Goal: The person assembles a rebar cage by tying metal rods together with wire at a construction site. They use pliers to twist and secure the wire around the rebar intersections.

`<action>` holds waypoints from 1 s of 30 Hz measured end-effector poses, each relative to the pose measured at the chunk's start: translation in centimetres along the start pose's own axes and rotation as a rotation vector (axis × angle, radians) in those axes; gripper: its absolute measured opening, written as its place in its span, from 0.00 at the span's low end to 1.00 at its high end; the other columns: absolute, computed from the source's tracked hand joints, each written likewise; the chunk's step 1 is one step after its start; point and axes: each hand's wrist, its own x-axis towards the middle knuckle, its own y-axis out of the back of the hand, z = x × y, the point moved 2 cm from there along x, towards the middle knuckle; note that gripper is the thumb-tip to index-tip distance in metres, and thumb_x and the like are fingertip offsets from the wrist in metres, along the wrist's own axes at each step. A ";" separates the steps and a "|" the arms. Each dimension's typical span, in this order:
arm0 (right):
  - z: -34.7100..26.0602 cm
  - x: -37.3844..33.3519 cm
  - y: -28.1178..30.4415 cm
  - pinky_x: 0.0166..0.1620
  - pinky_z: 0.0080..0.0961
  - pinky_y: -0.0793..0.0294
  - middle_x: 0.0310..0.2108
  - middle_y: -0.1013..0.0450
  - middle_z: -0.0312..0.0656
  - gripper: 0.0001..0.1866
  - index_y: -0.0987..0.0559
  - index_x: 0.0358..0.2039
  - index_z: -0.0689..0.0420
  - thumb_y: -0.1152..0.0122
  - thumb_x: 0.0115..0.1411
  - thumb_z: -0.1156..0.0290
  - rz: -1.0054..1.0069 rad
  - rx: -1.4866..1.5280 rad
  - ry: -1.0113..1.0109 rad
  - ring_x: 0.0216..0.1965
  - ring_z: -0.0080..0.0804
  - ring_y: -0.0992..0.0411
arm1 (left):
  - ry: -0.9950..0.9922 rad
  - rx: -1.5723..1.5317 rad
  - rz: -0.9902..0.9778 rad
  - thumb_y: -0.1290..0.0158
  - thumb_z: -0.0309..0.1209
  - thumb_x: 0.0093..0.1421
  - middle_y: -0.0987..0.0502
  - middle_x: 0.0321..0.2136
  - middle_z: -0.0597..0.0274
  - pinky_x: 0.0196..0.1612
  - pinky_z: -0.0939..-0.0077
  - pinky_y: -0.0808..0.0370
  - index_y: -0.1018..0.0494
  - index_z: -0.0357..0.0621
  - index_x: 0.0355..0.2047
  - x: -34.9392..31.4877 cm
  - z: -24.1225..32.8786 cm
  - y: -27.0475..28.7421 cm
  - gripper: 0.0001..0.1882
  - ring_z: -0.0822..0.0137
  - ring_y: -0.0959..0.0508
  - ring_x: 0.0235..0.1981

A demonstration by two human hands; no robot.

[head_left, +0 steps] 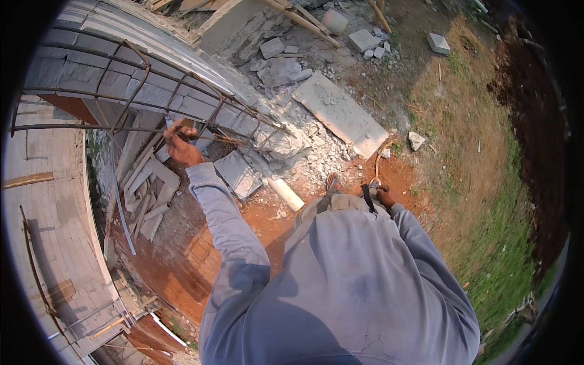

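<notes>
My left hand (pixel 182 146) is raised at the left, its fingers closed round a bar at the lower side of a steel rebar cage (pixel 125 121). The cage is made of long rusty bars tied with bent stirrups, and it runs along a grey block wall (pixel 91 70). My right hand (pixel 384 196) hangs low by my thigh with its fingers curled. Right beside it is a narrow black strip (pixel 368 198), perhaps a strap or a handle. What the right hand holds, if anything, is hidden.
Broken concrete and rubble (pixel 316 143) lie in front of my feet, beside a flat slab (pixel 340 112). A pale pipe piece (pixel 286 194) lies nearby. Scrap boards (pixel 149 191) are piled below the cage. Loose blocks (pixel 364 40) lie farther off, with grass (pixel 486 237) at right.
</notes>
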 end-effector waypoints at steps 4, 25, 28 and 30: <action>-1.9 -1.4 0.5 0.32 0.23 0.30 0.25 0.27 0.36 0.11 0.22 0.32 0.60 0.46 0.54 0.65 0.001 -0.079 0.093 0.27 0.25 0.30 | 0.009 0.002 0.008 0.59 0.57 0.66 0.33 0.20 0.63 0.30 0.72 0.27 0.27 0.34 0.37 0.0 -0.1 0.0 0.32 0.70 0.31 0.23; 1.7 1.6 -0.4 0.29 0.23 0.32 0.28 0.26 0.36 0.15 0.21 0.41 0.58 0.46 0.56 0.66 -0.028 -0.034 0.043 0.26 0.23 0.31 | 0.019 -0.015 -0.013 0.58 0.58 0.65 0.32 0.20 0.63 0.31 0.72 0.26 0.28 0.33 0.39 0.1 -0.1 0.2 0.33 0.69 0.30 0.22; -1.1 -0.5 0.3 0.29 0.23 0.32 0.27 0.26 0.36 0.15 0.21 0.41 0.58 0.46 0.56 0.67 -0.071 -0.007 -0.008 0.26 0.24 0.31 | 0.019 -0.016 -0.014 0.59 0.58 0.65 0.33 0.20 0.64 0.31 0.72 0.26 0.28 0.34 0.40 0.1 -0.3 0.3 0.33 0.70 0.30 0.22; -1.0 -0.7 0.3 0.29 0.24 0.32 0.27 0.26 0.36 0.16 0.21 0.42 0.59 0.46 0.55 0.67 -0.040 -0.001 0.053 0.26 0.24 0.31 | 0.023 0.003 -0.009 0.59 0.59 0.65 0.33 0.20 0.64 0.32 0.72 0.26 0.28 0.34 0.40 0.0 0.0 0.0 0.33 0.70 0.30 0.22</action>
